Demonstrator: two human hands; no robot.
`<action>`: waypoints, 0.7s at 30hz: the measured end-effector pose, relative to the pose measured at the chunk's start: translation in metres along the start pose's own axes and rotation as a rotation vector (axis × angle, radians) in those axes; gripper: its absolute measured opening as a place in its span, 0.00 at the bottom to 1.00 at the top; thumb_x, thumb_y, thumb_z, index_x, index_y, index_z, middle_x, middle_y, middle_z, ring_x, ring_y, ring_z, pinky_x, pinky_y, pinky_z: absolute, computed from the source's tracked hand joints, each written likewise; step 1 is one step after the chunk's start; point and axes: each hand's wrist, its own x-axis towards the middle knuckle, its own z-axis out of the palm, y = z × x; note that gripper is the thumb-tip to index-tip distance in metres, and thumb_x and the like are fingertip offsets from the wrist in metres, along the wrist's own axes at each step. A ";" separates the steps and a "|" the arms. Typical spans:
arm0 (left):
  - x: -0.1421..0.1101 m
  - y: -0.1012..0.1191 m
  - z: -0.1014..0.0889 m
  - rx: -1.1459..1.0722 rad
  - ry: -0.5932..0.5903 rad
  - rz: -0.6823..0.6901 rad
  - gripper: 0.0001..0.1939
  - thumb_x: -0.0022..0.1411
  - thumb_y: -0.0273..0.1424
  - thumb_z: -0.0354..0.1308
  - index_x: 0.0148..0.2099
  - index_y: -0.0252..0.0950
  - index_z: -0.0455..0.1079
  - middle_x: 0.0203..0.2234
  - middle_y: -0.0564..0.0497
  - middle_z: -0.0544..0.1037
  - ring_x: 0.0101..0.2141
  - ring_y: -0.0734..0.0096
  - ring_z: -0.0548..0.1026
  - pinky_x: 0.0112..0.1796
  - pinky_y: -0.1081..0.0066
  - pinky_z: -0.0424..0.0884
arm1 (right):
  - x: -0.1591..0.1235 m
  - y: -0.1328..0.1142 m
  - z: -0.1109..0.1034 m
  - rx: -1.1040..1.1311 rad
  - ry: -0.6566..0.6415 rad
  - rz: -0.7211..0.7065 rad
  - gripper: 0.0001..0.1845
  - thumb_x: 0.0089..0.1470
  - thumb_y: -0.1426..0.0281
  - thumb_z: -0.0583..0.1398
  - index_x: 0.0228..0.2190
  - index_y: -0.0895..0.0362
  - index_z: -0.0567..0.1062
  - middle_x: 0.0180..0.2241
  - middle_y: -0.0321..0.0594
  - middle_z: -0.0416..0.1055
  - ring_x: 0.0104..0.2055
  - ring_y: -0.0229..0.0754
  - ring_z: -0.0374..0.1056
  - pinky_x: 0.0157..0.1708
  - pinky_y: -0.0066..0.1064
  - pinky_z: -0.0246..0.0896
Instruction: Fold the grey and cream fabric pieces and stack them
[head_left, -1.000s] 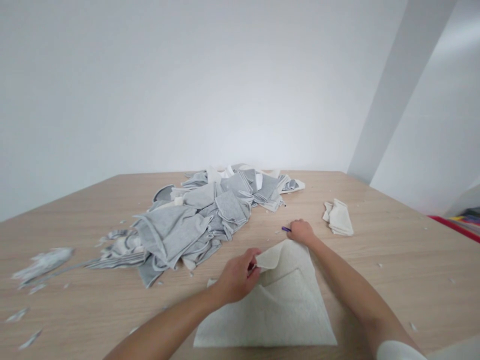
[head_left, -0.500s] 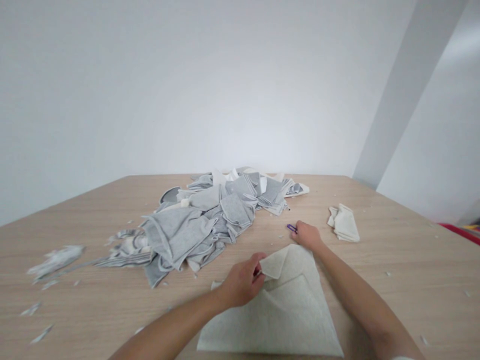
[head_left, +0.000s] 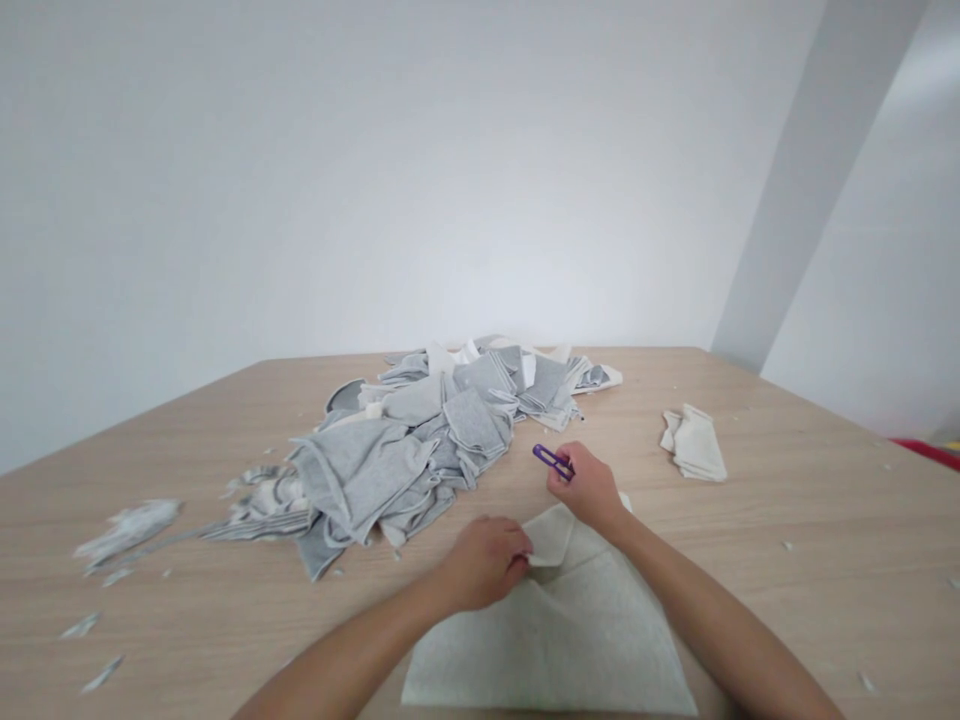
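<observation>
A cream piece of cloth (head_left: 555, 650) lies flat before me, with its far edge partly folded over. My left hand (head_left: 487, 560) is closed at that fold, pinching the cloth between thumb and fingers. My right hand (head_left: 589, 485) is wrapped around a small purple tool (head_left: 553, 461) with a long slot in its body, perhaps thread snips. The slotted end points left and away from me, just beyond the cloth's far edge. The tool's other end is hidden in my fingers.
A heap of grey, white and striped cloth pieces (head_left: 405, 440) spreads across the table's (head_left: 795, 620) middle and back. To the right lies a small stack of cream cloth pieces (head_left: 696, 445). White scraps (head_left: 135, 530) are scattered at left. A wall (head_left: 480, 180) stands behind.
My right hand has moved left with the purple tool, over the cloth's far edge and closer to my left hand. More of the tool shows. My left hand still pinches the cloth.
</observation>
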 end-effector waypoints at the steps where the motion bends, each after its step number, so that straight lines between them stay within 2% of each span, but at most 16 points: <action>1: 0.001 -0.001 0.000 0.013 0.001 -0.013 0.10 0.58 0.29 0.51 0.40 0.40 0.72 0.38 0.50 0.76 0.40 0.64 0.72 0.42 0.69 0.64 | -0.003 -0.003 0.000 0.043 0.008 -0.001 0.10 0.47 0.68 0.55 0.35 0.54 0.67 0.31 0.36 0.70 0.32 0.39 0.66 0.32 0.27 0.55; 6: 0.005 -0.006 -0.003 -0.002 0.085 -0.088 0.10 0.59 0.30 0.50 0.38 0.38 0.72 0.35 0.50 0.76 0.37 0.67 0.73 0.37 0.72 0.64 | -0.011 -0.012 0.004 0.187 0.015 -0.016 0.09 0.46 0.68 0.55 0.34 0.54 0.67 0.28 0.34 0.69 0.28 0.37 0.64 0.29 0.27 0.55; 11: 0.007 -0.008 -0.003 -0.057 0.121 -0.127 0.10 0.59 0.32 0.50 0.36 0.38 0.73 0.32 0.50 0.76 0.34 0.68 0.72 0.34 0.73 0.63 | -0.015 -0.017 0.013 0.213 -0.079 -0.041 0.09 0.46 0.68 0.55 0.34 0.55 0.68 0.26 0.34 0.68 0.27 0.37 0.63 0.29 0.27 0.56; 18: 0.011 -0.015 0.007 -0.097 0.170 -0.173 0.10 0.58 0.32 0.51 0.33 0.36 0.72 0.29 0.50 0.76 0.32 0.69 0.71 0.32 0.74 0.61 | -0.020 -0.019 0.014 0.281 -0.220 -0.165 0.12 0.51 0.69 0.54 0.40 0.56 0.68 0.36 0.39 0.70 0.36 0.39 0.66 0.36 0.29 0.58; 21: 0.014 -0.015 0.006 -0.153 0.184 -0.242 0.11 0.59 0.32 0.50 0.34 0.36 0.73 0.29 0.50 0.76 0.32 0.69 0.71 0.33 0.74 0.61 | -0.024 -0.021 0.015 0.350 -0.261 -0.225 0.13 0.54 0.69 0.53 0.42 0.57 0.66 0.38 0.41 0.70 0.38 0.40 0.66 0.38 0.29 0.59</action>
